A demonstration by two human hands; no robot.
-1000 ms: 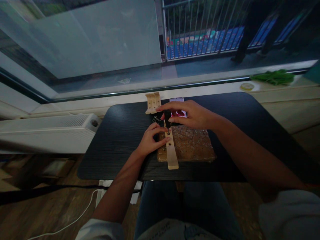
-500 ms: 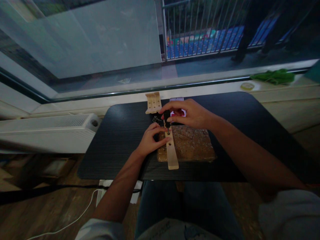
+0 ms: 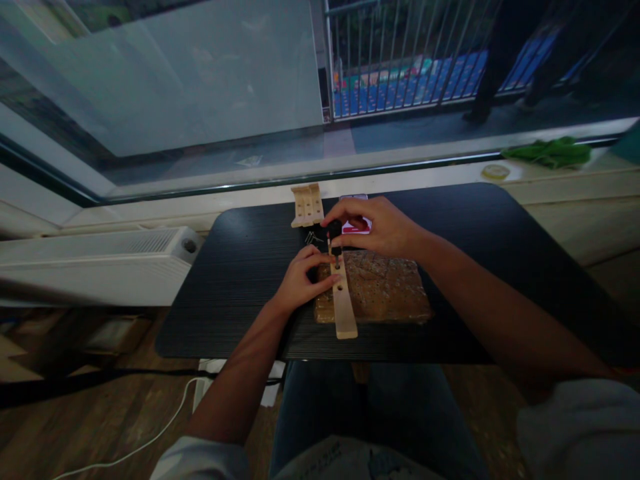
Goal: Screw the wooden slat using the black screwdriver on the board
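Note:
A pale wooden strip [image 3: 343, 305] with holes lies lengthwise on a brown board [image 3: 384, 291] on the black table [image 3: 240, 267]. My left hand [image 3: 299, 280] is closed, its fingers pinching the strip's far end and holding it down. My right hand [image 3: 376, 225] is closed around a small dark-handled screwdriver [image 3: 333, 241] that stands upright with its tip at a hole near the strip's far end.
A pale wooden bracket piece [image 3: 307, 205] and a few small dark screws [image 3: 312, 237] lie at the table's far edge, beside a phone [image 3: 356, 225] partly hidden by my right hand. A white radiator [image 3: 95, 263] is on the left; a window sill runs behind.
My right hand's fingers have shifted slightly around the screwdriver handle, which stays upright over the strip. My left hand and the strip have not moved.

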